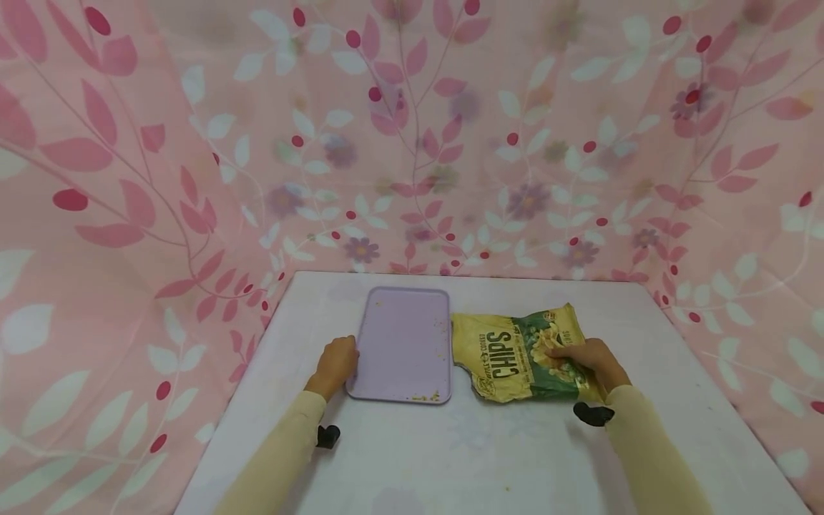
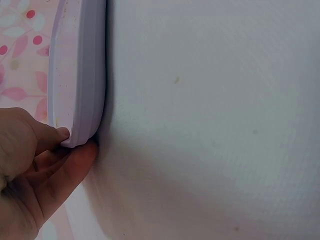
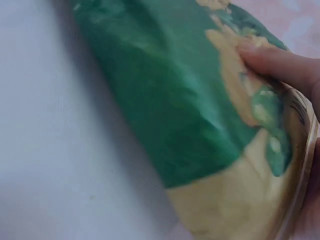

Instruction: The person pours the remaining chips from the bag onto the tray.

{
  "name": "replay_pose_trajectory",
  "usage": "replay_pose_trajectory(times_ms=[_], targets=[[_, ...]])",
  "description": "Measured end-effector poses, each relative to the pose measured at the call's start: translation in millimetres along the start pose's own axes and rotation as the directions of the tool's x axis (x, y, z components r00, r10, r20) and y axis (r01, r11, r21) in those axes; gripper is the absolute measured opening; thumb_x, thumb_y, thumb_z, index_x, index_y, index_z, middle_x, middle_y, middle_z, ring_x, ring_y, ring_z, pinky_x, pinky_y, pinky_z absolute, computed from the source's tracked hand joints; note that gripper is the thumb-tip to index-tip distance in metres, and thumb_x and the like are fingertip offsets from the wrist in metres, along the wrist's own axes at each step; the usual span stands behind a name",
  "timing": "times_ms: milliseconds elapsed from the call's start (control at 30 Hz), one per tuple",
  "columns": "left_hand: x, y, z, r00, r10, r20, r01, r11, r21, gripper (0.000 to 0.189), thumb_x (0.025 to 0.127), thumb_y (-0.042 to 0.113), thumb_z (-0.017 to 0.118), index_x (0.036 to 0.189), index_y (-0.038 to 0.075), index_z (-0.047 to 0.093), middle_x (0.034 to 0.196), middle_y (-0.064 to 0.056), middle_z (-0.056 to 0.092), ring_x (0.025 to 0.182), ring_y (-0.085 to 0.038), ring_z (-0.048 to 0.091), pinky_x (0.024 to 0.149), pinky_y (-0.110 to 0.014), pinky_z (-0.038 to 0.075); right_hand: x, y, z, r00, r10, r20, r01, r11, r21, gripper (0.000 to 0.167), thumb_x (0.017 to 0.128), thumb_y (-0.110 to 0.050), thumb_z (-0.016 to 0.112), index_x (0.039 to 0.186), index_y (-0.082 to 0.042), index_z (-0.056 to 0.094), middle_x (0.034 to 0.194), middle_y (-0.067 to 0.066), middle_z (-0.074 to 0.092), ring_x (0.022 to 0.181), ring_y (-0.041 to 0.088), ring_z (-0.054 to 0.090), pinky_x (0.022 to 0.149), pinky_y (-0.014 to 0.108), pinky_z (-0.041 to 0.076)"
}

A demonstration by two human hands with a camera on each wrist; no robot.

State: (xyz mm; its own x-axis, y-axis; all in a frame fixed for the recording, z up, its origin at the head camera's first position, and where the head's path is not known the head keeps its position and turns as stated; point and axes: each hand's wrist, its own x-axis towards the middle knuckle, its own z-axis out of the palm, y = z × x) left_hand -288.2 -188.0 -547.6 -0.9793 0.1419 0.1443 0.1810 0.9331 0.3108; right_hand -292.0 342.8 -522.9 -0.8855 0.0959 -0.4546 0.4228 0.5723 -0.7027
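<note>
A shallow lilac tray with a raised rim lies on the white table, with small yellow crumbs on it, thickest by its near right corner. My left hand pinches the tray's left edge; in the left wrist view the thumb is on the rim and the fingers reach underneath. To the right of the tray is a yellow and green chips bag, torn open at its left end. My right hand grips the bag's right end, thumb on top of the printed front; the fingers are hidden behind it.
The white tabletop carries a few tiny crumbs. A pink curtain with leaves and flowers surrounds the table at the back and both sides. Black straps hang below both wrists.
</note>
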Motion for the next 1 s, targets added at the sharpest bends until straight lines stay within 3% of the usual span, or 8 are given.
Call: replay_pose_trajectory(times_ms=[200,333,433,500,600,700,833,1000], targets=[[-0.3,0.2,-1.7,1.0,0.003,-0.011,-0.003,1.0,-0.002,0.014,0.089,0.002,0.066,0.078,-0.001,0.057,0.073,-0.014,0.062,0.063,-0.028,0.062,0.052,-0.038,0.052,-17.4,5.8,4.5,0.999,0.027,0.03,-0.032,0.982,0.188,0.084,0.078,-0.048,0.079,0.126,0.01,0.042,0.112,0.02,0.055,0.091,0.028,0.06,0.075,0.041,0.054],[-1.0,1.3,-1.3,1.0,-0.004,-0.005,0.004,1.0,0.009,0.015,0.089,0.002,0.065,0.077,-0.001,0.057,0.073,-0.015,0.062,0.064,-0.029,0.063,0.053,-0.039,0.053,-18.6,18.2,12.7,0.988,0.007,0.152,-0.087,0.848,0.524,0.053,0.085,-0.033,0.076,0.118,0.001,0.051,0.098,0.005,0.064,0.083,0.02,0.065,0.075,0.037,0.056],[-1.4,1.2,-0.7,1.0,-0.019,0.001,0.019,1.0,0.01,0.014,0.089,0.003,0.066,0.078,-0.001,0.057,0.074,-0.015,0.063,0.065,-0.029,0.064,0.054,-0.039,0.053,-19.5,28.0,18.6,0.945,-0.147,0.291,-0.15,0.597,0.788,0.021,0.097,-0.024,0.062,0.108,-0.006,0.062,0.098,0.004,0.069,0.089,0.019,0.068,0.082,0.036,0.057],[-1.4,1.2,-0.8,1.0,-0.028,0.011,0.028,1.0,0.005,0.014,0.089,0.003,0.066,0.079,-0.001,0.058,0.076,-0.015,0.064,0.065,-0.028,0.064,0.054,-0.038,0.053,-20.3,34.2,24.2,0.889,-0.318,0.33,-0.217,0.342,0.914,0.022,0.103,-0.023,0.05,0.104,-0.008,0.067,0.1,0.005,0.071,0.094,0.02,0.068,0.086,0.035,0.055],[-1.0,1.0,-1.7,0.999,-0.032,0.023,0.032,0.999,0.003,0.013,0.089,0.003,0.066,0.08,-0.002,0.058,0.077,-0.016,0.064,0.065,-0.028,0.063,0.053,-0.038,0.053,-20.6,39.8,38.8,0.775,-0.599,0.201,-0.287,-0.05,0.957,0.037,0.107,-0.022,0.036,0.107,-0.004,0.068,0.108,0.01,0.068,0.104,0.023,0.064,0.096,0.038,0.05],[-0.6,0.4,-2.1,1.0,-0.021,0.008,0.021,1.0,0.01,0.014,0.089,0.003,0.067,0.08,-0.002,0.058,0.076,-0.016,0.064,0.065,-0.029,0.064,0.054,-0.038,0.053,-21.7,35.6,57.8,0.668,-0.744,-0.027,-0.339,-0.336,0.879,0.034,0.105,-0.021,0.037,0.108,-0.001,0.065,0.118,0.013,0.064,0.115,0.028,0.057,0.106,0.045,0.04],[-0.2,0.0,-1.7,1.0,-0.003,0.002,0.003,1.0,0.01,0.014,0.088,0.003,0.067,0.079,-0.001,0.058,0.076,-0.015,0.063,0.067,-0.03,0.064,0.055,-0.039,0.053,-29.5,17.8,74.5,0.64,-0.742,-0.201,-0.32,-0.495,0.808,0.025,0.102,-0.014,0.045,0.114,0.001,0.061,0.127,0.015,0.06,0.125,0.033,0.051,0.111,0.055,0.03],[0.0,0.0,-1.8,1.0,-0.017,0.02,0.017,1.0,0.009,0.013,0.089,0.005,0.068,0.081,-0.001,0.059,0.077,-0.014,0.064,0.068,-0.029,0.064,0.056,-0.037,0.053,-42.3,-8.3,77.7,0.678,-0.68,-0.28,-0.209,-0.544,0.813,0.019,0.102,-0.001,0.045,0.103,0.009,0.061,0.107,0.019,0.064,0.105,0.033,0.062,0.096,0.044,0.05]])
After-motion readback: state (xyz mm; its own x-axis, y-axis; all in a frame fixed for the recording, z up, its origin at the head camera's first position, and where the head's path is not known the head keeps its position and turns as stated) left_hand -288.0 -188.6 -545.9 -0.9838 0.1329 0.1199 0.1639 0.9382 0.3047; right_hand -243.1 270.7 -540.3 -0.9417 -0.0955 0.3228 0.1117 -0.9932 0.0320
